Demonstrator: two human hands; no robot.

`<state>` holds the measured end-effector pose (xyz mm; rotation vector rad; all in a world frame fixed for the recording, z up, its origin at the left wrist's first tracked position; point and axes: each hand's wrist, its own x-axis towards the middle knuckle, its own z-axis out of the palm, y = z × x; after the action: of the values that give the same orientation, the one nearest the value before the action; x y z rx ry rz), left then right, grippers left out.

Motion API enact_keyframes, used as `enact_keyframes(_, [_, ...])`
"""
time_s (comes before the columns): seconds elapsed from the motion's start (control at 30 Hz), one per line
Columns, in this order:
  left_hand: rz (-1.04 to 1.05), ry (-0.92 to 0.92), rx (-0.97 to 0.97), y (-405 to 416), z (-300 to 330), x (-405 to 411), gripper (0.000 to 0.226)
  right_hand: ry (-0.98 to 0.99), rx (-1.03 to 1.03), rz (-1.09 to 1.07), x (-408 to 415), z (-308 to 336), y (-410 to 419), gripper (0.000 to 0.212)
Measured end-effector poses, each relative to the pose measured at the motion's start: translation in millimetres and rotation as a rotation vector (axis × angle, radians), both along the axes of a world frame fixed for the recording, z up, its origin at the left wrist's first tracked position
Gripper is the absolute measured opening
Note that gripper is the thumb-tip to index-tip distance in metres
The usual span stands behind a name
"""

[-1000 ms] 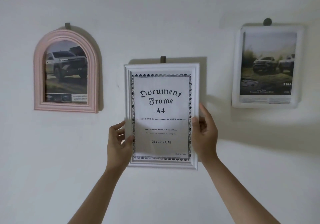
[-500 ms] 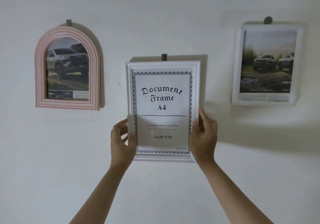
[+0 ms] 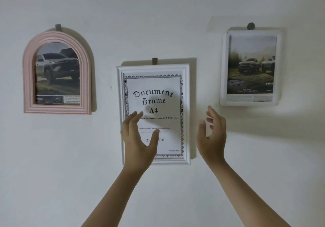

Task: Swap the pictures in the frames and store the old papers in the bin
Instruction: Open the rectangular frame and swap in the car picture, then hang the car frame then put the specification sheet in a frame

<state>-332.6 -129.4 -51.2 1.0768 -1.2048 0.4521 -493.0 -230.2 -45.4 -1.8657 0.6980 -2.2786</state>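
Both hands, left (image 3: 139,138) and right (image 3: 212,135), now off white frame (image 3: 186,114), fingers seemingly spread; three frames hanging

Wall (image 3: 158,15): plain white, smooth, filling the whole view.
Light: dim and cool, brighter toward the lower right, greyer along the top.
Shadows: soft dark patches on the wall at centre and right of the frame.
Hooks: a small dark hook (image 3: 58,27) upper left, another (image 3: 155,61) at centre, a round one (image 3: 250,26) upper right.

A pale wall (image 3: 158,24) carries three frames, each hanging from its own small hook: a pink arched frame (image 3: 28,79) with a truck picture at left, a white document frame (image 3: 186,114) in the middle, and a white rectangular frame (image 3: 224,68) with a vehicle picture at right.
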Motion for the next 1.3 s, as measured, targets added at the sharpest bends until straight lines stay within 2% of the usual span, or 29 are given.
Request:
enact_keyframes(0.13, [-0.163, -0.066, 0.047, -12, 10, -45, 0.056, -0.003, -0.019, -0.099, -43, 7, -7, 0.045])
enact_keyframes(0.3, [-0.303, -0.116, 0.111, -38, 23, -90, 0.059, -0.016, -0.01, -0.24, -104, 21, -29, 0.056])
enact_keyframes(0.53, [-0.364, -0.166, 0.161, -92, 52, -132, 0.066, 0.169, 0.216, -0.302, -159, 53, -69, 0.105])
enact_keyframes(0.67, [-0.301, -0.257, 0.117, -118, 64, -140, 0.07, 0.217, 0.291, -0.431, -166, 67, -82, 0.122])
enact_keyframes(0.8, [-0.332, -0.3, 0.076, -129, 72, -143, 0.073, 0.217, 0.284, -0.386, -166, 69, -92, 0.126])
enact_keyframes(1.03, [-0.357, -0.261, 0.047, -131, 82, -146, 0.069, 0.135, 0.218, -0.314, -170, 68, -99, 0.124])
enact_keyframes(1.3, [-0.376, -0.215, 0.008, -117, 78, -149, 0.071, 0.095, 0.163, -0.17, -170, 69, -69, 0.12])
